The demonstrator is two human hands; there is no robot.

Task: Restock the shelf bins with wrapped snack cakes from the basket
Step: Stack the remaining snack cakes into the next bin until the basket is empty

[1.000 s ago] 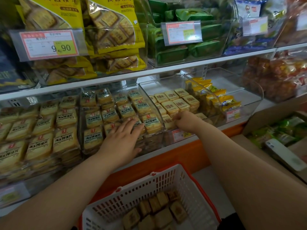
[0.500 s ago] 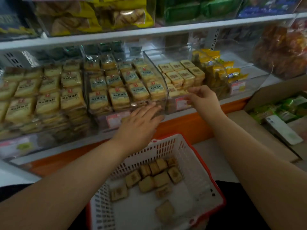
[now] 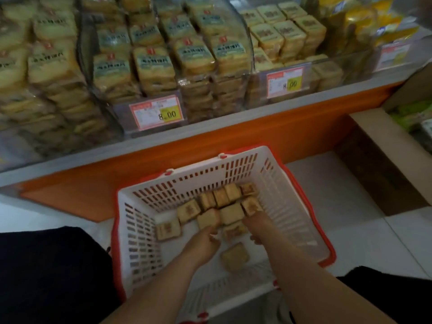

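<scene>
A white basket with a red rim (image 3: 306, 206) sits on the floor below the shelf and holds several square wrapped snack cakes (image 3: 230, 196). My left hand (image 3: 203, 239) is down inside it, its fingers round one cake (image 3: 208, 218). My right hand (image 3: 257, 226) reaches in beside it, fingertips on another cake (image 3: 251, 205) at the pile's right; the frame is blurred, so its grip is unclear. One cake (image 3: 235, 257) lies alone between my wrists. Above, the clear shelf bin (image 3: 315, 73) on the right holds stacked cakes of the same kind (image 3: 287, 31).
Clear bins of larger wrapped cakes (image 3: 152, 61) fill the shelf's left and middle, with price tags (image 3: 157, 113) on their fronts. The shelf has an orange front edge (image 3: 257, 139). A cardboard box (image 3: 383, 160) stands on the floor at the right. Dark clothing (image 3: 46, 272) flanks the basket.
Both hands have come down from the shelf bins into the basket, and my view has tipped down onto it. My left hand has taken hold of a cake.
</scene>
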